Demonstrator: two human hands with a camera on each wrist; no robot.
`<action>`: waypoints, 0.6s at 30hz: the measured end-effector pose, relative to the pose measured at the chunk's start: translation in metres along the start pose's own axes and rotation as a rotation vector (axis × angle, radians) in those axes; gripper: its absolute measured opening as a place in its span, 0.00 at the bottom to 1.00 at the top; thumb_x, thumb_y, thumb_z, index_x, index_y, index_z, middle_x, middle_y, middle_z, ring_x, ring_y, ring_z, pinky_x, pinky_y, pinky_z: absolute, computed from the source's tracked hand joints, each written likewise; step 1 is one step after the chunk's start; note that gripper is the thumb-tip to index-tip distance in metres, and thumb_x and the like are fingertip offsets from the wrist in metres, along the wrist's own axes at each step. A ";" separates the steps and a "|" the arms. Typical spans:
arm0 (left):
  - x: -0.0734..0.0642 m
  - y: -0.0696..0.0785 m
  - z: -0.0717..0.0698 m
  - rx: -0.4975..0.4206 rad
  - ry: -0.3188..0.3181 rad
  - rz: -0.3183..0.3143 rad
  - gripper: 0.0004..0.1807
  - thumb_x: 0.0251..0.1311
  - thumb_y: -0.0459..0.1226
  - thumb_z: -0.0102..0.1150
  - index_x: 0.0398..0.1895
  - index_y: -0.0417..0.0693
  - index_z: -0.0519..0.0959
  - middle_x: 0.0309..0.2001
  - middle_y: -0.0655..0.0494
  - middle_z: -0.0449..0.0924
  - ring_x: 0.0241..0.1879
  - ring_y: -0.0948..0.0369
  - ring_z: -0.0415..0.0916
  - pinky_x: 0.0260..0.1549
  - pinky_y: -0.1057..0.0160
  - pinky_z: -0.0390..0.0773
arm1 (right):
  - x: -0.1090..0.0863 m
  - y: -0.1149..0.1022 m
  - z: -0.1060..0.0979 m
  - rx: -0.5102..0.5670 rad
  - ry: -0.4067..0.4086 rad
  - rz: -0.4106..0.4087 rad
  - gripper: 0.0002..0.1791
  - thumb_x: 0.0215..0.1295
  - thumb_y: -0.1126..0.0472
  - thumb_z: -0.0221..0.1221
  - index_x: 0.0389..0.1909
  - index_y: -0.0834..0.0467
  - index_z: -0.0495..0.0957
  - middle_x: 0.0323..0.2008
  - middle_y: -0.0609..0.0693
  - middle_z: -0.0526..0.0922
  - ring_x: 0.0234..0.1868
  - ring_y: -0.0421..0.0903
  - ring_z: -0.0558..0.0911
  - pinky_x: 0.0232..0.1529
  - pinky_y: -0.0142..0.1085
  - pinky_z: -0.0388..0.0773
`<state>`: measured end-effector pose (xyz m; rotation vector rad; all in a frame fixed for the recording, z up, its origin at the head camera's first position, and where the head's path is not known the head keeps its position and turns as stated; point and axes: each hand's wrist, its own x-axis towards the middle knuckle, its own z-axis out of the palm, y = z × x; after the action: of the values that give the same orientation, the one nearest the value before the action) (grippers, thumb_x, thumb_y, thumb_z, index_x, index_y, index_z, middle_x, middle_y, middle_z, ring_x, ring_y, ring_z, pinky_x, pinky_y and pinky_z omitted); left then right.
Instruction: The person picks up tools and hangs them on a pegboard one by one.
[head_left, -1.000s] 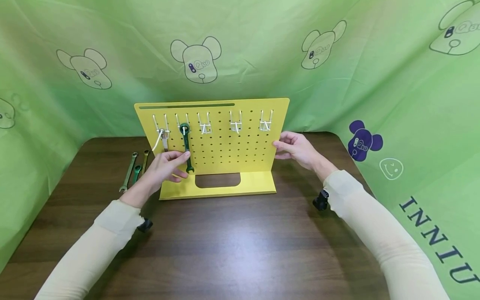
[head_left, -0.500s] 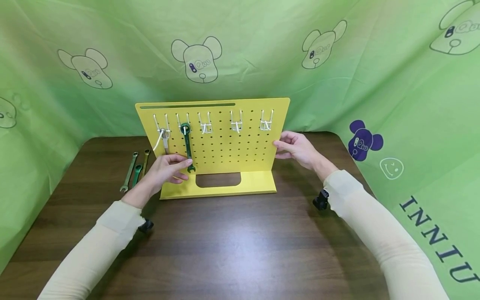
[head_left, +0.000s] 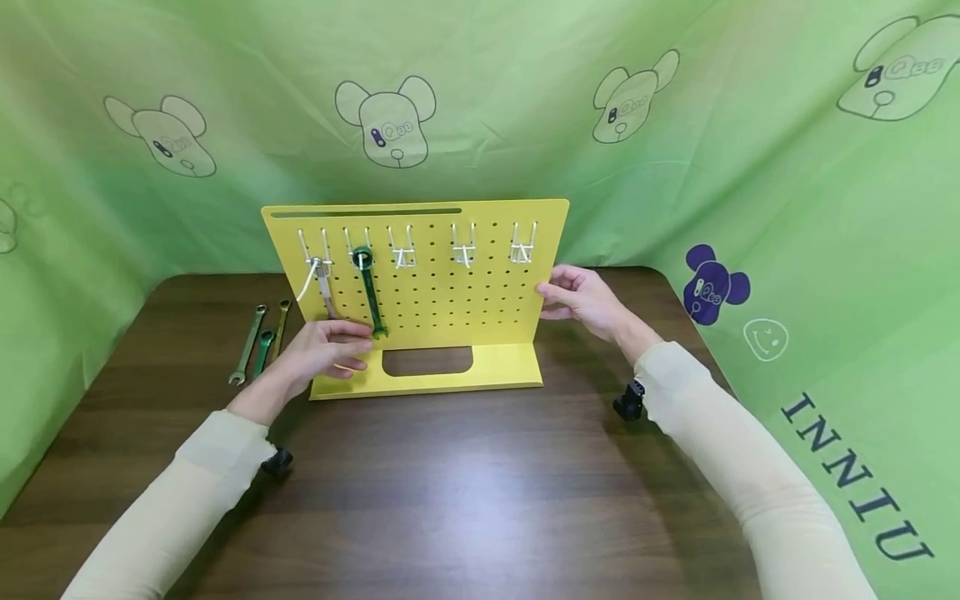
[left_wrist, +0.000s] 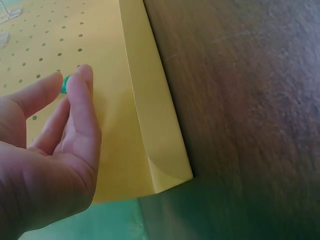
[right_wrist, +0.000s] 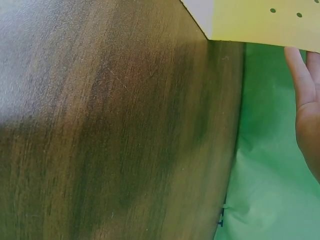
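A yellow pegboard (head_left: 450,304) stands upright on the table, with white hooks along its upper part. From the second hook hangs a green ratchet wrench (head_left: 371,292), ring end up. Beside its lower end is my left hand (head_left: 318,354), thumb and fingers slightly parted; in the left wrist view a bit of green (left_wrist: 65,84) shows between the fingertips. A silver wrench (head_left: 325,287) hangs on the first hook, its lower end partly behind that hand. My right hand (head_left: 588,304) holds the board's right edge, thumb in front and the other fingers behind.
Left of the board, several wrenches lie on the brown table (head_left: 420,492), among them a silvery one (head_left: 248,346), a small green one (head_left: 263,352) and a brass-coloured one (head_left: 281,329). Three hooks to the right, such as the end hook (head_left: 522,250), carry nothing. Green cloth (head_left: 510,108) surrounds the table.
My left hand has slid down the green wrench and come off its lower end, leaving it hanging on the hook. The right hand stays at the board's edge. The head view has shifted slightly.
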<state>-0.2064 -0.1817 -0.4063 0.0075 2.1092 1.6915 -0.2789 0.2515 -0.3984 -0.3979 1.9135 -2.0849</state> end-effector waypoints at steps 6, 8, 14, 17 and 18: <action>-0.007 -0.009 -0.009 0.030 -0.037 0.010 0.29 0.58 0.45 0.65 0.60 0.41 0.72 0.55 0.38 0.75 0.45 0.45 0.79 0.44 0.50 0.80 | 0.001 0.004 -0.001 0.001 0.005 0.009 0.05 0.63 0.67 0.61 0.38 0.61 0.76 0.35 0.54 0.83 0.36 0.49 0.84 0.44 0.51 0.79; -0.010 -0.012 -0.014 0.046 -0.036 0.009 0.30 0.58 0.45 0.65 0.60 0.39 0.71 0.55 0.37 0.75 0.45 0.45 0.79 0.44 0.51 0.80 | 0.001 0.004 -0.002 -0.002 0.000 0.011 0.05 0.63 0.66 0.60 0.39 0.60 0.76 0.35 0.54 0.82 0.36 0.49 0.84 0.44 0.51 0.79; -0.024 -0.018 -0.037 0.095 0.017 0.018 0.31 0.59 0.46 0.64 0.59 0.37 0.71 0.52 0.36 0.75 0.44 0.46 0.78 0.42 0.54 0.81 | 0.000 0.004 -0.003 0.006 -0.002 0.008 0.05 0.62 0.66 0.61 0.38 0.61 0.76 0.34 0.54 0.82 0.37 0.48 0.84 0.44 0.51 0.79; -0.029 -0.020 -0.053 0.106 0.045 0.021 0.30 0.60 0.45 0.63 0.60 0.37 0.70 0.53 0.36 0.74 0.43 0.47 0.78 0.42 0.55 0.81 | 0.001 0.003 -0.002 0.013 -0.007 0.012 0.05 0.63 0.67 0.61 0.38 0.61 0.76 0.34 0.54 0.82 0.37 0.48 0.84 0.45 0.51 0.79; -0.031 -0.021 -0.059 0.106 0.057 0.019 0.30 0.60 0.45 0.63 0.60 0.37 0.69 0.53 0.37 0.74 0.43 0.48 0.78 0.42 0.55 0.81 | 0.002 0.002 -0.002 0.013 -0.008 0.014 0.04 0.63 0.67 0.60 0.38 0.61 0.76 0.34 0.54 0.82 0.37 0.48 0.84 0.45 0.51 0.79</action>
<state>-0.1923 -0.2502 -0.4066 0.0115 2.2451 1.6060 -0.2811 0.2521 -0.4010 -0.3878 1.8918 -2.0826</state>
